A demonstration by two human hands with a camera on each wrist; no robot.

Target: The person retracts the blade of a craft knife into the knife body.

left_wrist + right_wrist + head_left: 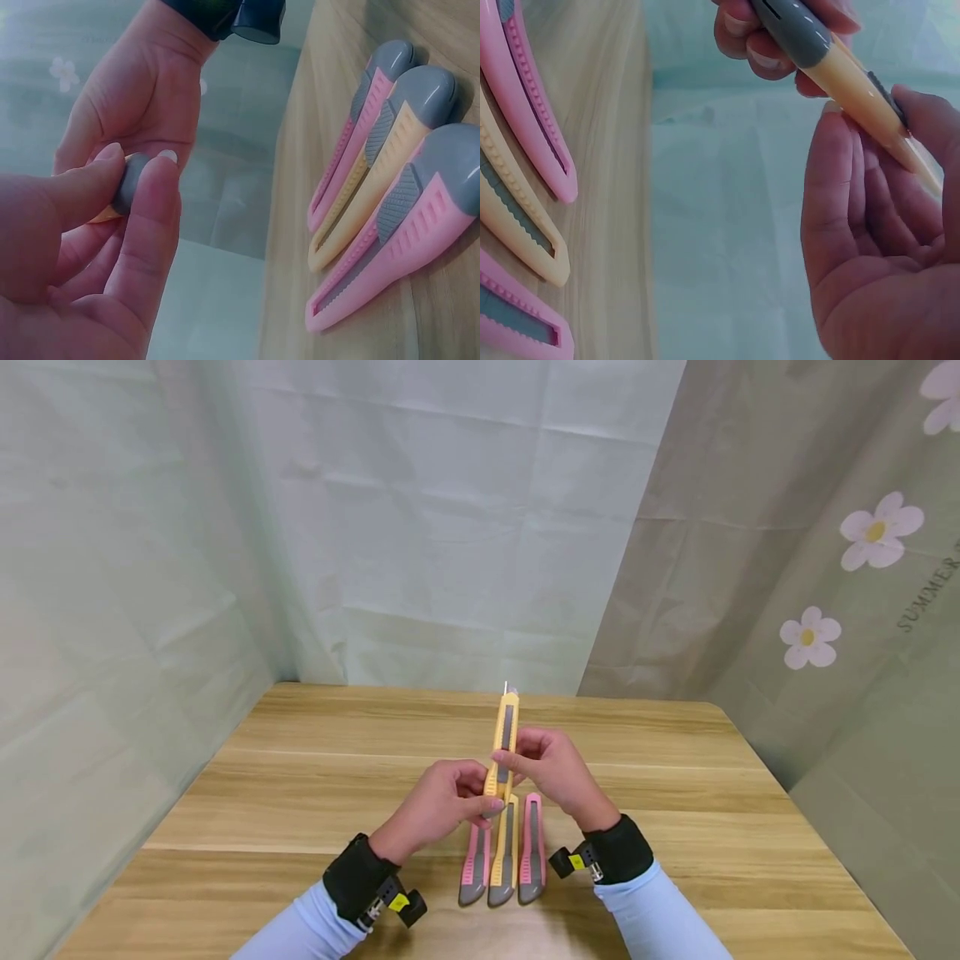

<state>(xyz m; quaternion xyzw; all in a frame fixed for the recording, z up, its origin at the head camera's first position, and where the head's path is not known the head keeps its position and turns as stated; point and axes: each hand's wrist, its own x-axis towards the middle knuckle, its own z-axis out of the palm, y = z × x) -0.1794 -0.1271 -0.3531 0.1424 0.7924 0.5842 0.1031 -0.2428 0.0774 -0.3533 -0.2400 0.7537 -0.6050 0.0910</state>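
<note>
Both hands hold one yellow utility knife (506,727) upright above the table, its tip pointing away and a short bit of blade showing at the top. My left hand (442,802) pinches the grey lower end (131,180) between thumb and fingers. Higher up the body, my right hand (555,768) grips the knife, with its thumb near the grey slider (885,94). Below the hands lie three more utility knives in a row: a pink one (475,868) on the left, a yellow one (504,860) in the middle and a pink one (532,852) on the right.
The wooden table (337,735) reaches back to a pale hanging cloth (450,527). More cloth, printed with white flowers (810,637), hangs along the right side. Black bands with small cameras (411,907) sit on both wrists.
</note>
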